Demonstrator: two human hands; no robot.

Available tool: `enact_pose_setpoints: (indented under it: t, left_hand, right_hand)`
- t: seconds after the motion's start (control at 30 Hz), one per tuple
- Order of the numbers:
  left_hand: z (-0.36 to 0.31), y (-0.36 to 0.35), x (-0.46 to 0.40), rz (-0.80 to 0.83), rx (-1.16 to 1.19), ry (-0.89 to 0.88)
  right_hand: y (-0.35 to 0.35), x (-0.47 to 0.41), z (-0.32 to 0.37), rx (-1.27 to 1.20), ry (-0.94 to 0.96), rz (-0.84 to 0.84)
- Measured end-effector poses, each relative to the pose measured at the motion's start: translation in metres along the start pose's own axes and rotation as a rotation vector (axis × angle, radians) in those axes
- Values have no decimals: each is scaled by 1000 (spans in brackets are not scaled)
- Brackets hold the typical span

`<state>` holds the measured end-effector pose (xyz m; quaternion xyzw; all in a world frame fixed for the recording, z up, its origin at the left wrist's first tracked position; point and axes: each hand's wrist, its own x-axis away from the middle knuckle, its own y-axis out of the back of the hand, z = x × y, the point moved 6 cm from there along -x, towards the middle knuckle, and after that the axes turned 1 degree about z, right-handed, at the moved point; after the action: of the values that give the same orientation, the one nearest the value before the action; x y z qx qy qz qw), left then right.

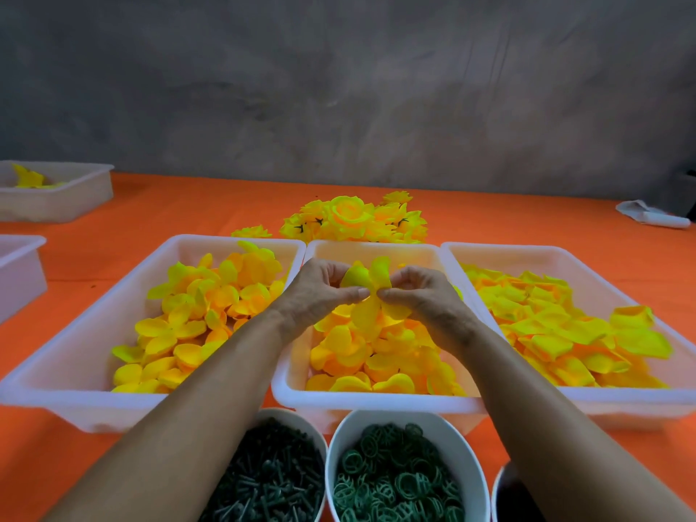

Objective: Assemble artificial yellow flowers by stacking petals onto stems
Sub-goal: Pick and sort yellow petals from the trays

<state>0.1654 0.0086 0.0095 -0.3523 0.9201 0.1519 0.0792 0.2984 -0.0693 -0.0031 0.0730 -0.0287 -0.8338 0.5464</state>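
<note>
Pinching a yellow petal piece [371, 295] at its centre, the left hand [320, 292] and the right hand [423, 295] meet thumb tip to thumb tip, fingers curled, with the petals fanning out above and below the grip. Whether a stem sits inside the pinch cannot be told. Directly beneath both hands stands the middle white tray [376, 399], heaped with loose yellow petals. Just left of the left hand is a wider tray [75, 393] of rounder petals; just right of the right hand, a third tray [640, 401] holds flatter, more pointed ones. Beyond the hands, past the trays, lies a pile of finished yellow flowers [354, 220] on the orange table [169, 205]. Nearer the person, under the forearms, a white bowl of dark green stems [271, 480] sits beside a bowl of green rings [395, 480], their rims nearly touching. Far off to the left of the left hand are two more white trays [56, 192].
</note>
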Motion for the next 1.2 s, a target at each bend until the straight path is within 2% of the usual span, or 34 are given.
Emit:
enact_pose_setpoints:
  t: [0.1,0.27,0.43,0.67,0.77,0.97,1.07,1.2]
  left_hand:
    - [1,0,0,8,-22,4]
    - [0,1,1,3,-34,2]
    - [-2,2,3,-22,-8,4]
    - [-5,4,2,-90,-45,-12]
    - [-6,2,3,-71,-51,-17]
    - [-5,2,3,-58,-95,3]
    - [-4,2,4,-49,-110,18]
    - [-7,6,4,-125,-76,-30]
  right_hand:
    - [1,0,0,-165,-45,52]
    - [1,2,1,-244,-48,84]
    - [-4,4,-1,-200,-69,119]
    - [-2,9,7,-60,26,41]
    - [-4,11,9,-27,34,46]
    - [6,8,7,-77,46,-91]
    - [4,7,8,-91,65,-64]
    - [4,6,7,-105,62,-66]
